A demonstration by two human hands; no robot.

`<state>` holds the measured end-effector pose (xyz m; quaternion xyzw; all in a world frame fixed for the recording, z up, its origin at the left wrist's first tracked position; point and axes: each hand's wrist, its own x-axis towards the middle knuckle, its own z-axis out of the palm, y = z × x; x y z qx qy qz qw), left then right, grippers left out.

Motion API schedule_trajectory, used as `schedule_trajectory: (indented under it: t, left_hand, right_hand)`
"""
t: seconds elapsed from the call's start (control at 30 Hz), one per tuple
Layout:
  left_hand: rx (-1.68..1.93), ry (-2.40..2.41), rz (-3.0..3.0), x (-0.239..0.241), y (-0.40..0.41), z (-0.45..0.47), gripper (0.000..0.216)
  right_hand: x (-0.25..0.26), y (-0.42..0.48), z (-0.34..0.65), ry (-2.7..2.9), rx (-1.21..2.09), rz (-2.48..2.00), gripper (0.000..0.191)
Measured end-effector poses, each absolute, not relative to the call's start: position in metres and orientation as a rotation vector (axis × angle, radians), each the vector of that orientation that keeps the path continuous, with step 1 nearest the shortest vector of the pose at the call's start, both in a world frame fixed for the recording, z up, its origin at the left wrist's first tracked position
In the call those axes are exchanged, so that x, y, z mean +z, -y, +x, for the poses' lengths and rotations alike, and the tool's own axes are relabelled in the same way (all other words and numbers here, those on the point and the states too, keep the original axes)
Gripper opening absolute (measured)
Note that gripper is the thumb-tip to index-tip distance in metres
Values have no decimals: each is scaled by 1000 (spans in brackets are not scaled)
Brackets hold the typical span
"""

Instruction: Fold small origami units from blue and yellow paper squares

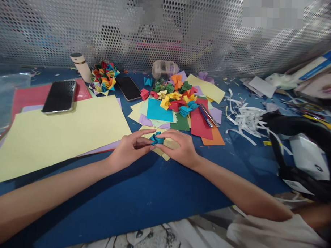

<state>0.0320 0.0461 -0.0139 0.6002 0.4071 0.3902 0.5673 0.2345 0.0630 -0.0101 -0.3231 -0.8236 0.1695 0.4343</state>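
Observation:
My left hand (128, 148) and my right hand (179, 148) meet over the blue table (141, 199), both pinching a small folded teal paper piece (156, 138). The fingers of each hand are closed on it from either side. Under the hands lies a pale yellow paper square (164, 153). Just beyond them spreads a pile of coloured paper squares (179, 117) topped with several small folded paper units (177, 93).
A large pale yellow sheet (59, 134) lies left, with a phone (59, 95) on it. A second phone (128, 88), a finished multicoloured paper ball (103, 77), a white bottle (80, 66), white paper shreds (245, 121) and a black strap (298, 128) surround the pile. Perforated metal wall (185, 30) behind.

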Motion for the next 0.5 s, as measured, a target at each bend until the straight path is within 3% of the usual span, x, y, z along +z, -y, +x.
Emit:
schedule_trajectory:
  t: [0.33,0.5]
  left_hand:
    - [903,-997,1451,-14,-47,32,50]
    - [962,-1005,1400,-12,-50,32,48]
  right_hand:
    - [-9,-63,234,2054,394,-786,15]
    - [-5,-63,240,2137,521,-793,35]
